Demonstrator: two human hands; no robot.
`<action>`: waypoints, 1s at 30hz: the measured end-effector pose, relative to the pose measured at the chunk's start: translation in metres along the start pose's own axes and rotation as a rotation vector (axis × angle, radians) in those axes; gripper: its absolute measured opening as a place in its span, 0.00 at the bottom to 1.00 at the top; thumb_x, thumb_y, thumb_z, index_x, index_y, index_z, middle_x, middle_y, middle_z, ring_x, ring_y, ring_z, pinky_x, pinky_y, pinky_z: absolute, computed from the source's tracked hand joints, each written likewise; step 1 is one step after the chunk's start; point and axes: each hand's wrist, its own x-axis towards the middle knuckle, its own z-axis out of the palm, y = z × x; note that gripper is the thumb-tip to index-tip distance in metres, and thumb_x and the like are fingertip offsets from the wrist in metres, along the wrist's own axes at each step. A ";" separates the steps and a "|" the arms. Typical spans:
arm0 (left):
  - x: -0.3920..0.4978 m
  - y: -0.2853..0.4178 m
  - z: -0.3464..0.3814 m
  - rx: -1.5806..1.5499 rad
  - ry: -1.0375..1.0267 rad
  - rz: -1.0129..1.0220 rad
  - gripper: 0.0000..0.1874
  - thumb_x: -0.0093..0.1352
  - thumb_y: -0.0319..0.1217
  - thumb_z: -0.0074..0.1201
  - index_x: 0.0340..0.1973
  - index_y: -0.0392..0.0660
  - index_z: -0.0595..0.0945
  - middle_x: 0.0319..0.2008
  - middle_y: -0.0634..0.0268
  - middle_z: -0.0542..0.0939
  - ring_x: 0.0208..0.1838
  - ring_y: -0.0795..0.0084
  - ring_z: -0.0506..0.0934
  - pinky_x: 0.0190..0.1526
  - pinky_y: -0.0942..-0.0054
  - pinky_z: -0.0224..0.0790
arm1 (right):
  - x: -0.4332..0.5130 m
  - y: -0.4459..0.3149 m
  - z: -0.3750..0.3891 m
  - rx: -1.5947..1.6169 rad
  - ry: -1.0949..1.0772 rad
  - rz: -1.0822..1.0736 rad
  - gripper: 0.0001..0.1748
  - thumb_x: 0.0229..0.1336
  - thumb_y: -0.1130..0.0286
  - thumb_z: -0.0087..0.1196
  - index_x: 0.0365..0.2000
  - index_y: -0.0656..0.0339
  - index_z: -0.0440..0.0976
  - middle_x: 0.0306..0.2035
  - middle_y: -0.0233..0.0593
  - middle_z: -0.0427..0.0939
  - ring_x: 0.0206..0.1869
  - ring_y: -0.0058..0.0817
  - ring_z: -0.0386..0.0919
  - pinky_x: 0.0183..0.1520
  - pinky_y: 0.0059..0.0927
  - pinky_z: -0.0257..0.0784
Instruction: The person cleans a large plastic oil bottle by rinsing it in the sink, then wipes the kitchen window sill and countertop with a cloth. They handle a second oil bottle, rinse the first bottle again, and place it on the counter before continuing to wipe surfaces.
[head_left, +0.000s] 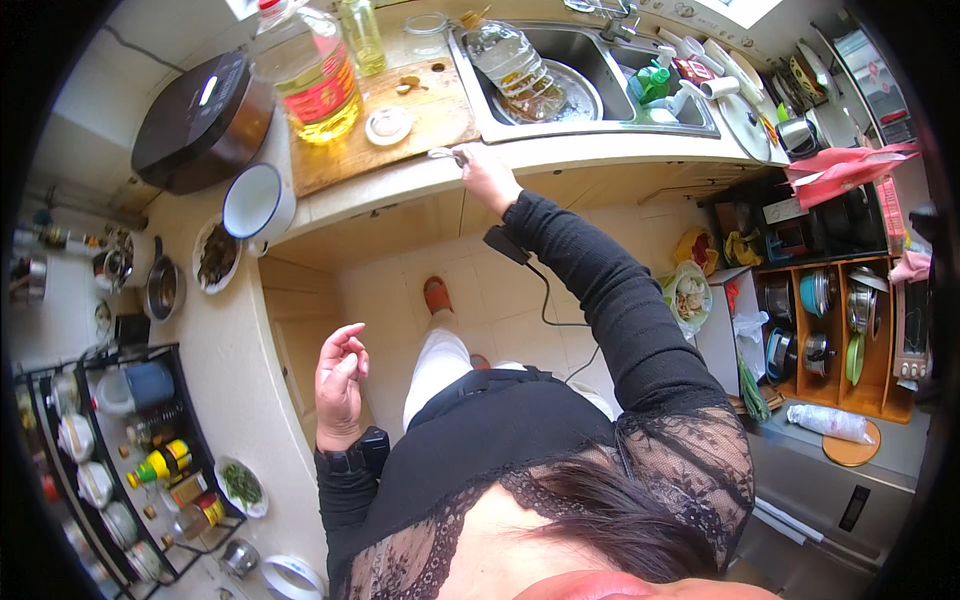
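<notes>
At the front edge of the counter, my right hand (484, 176) grips a small metal utensil (444, 154), perhaps a spoon; my fingers cover part of it. It lies beside the lower right corner of a wooden cutting board (337, 169). On the board stand a large plastic bottle of yellow oil (315, 90) with a red cap, a white round lid (388, 126) and small brown pieces (407, 84). My left hand (341, 382) is raised in front of my body, fingers loosely bent and holding nothing. A white enamel mug (259, 202) with a blue rim stands left of the board.
The double sink (581, 127) holds a large plastic bottle (517, 67) lying slanted on a metal tray (577, 94). A dark rice cooker (199, 124) stands at the back left. Bowls of food and a seasoning rack (180, 352) line the left counter. A cord (547, 300) hangs near my right arm.
</notes>
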 end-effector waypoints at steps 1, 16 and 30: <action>0.020 0.006 0.007 0.022 -0.036 0.012 0.21 0.63 0.27 0.44 0.53 0.38 0.73 0.35 0.70 0.72 0.32 0.81 0.67 0.36 0.84 0.59 | 0.017 0.008 0.007 0.005 0.021 0.004 0.07 0.51 0.77 0.45 0.30 0.64 0.74 0.28 0.52 0.76 0.32 0.48 0.75 0.36 0.41 0.71; 0.289 0.161 0.193 -0.402 -1.250 0.790 0.15 0.63 0.28 0.57 0.45 0.52 0.77 0.18 0.73 0.72 0.18 0.80 0.67 0.20 0.81 0.51 | 0.040 0.152 -0.081 0.048 -0.443 0.217 0.24 0.58 0.66 0.52 0.56 0.55 0.67 0.56 0.53 0.69 0.60 0.46 0.66 0.60 0.38 0.63; 0.423 0.106 0.375 -0.445 -1.106 0.887 0.13 0.65 0.23 0.46 0.20 0.51 0.65 0.18 0.69 0.71 0.19 0.77 0.69 0.21 0.82 0.56 | 0.110 0.367 -0.179 0.006 -0.595 0.250 0.26 0.56 0.64 0.52 0.53 0.66 0.67 0.49 0.57 0.72 0.56 0.48 0.67 0.60 0.37 0.62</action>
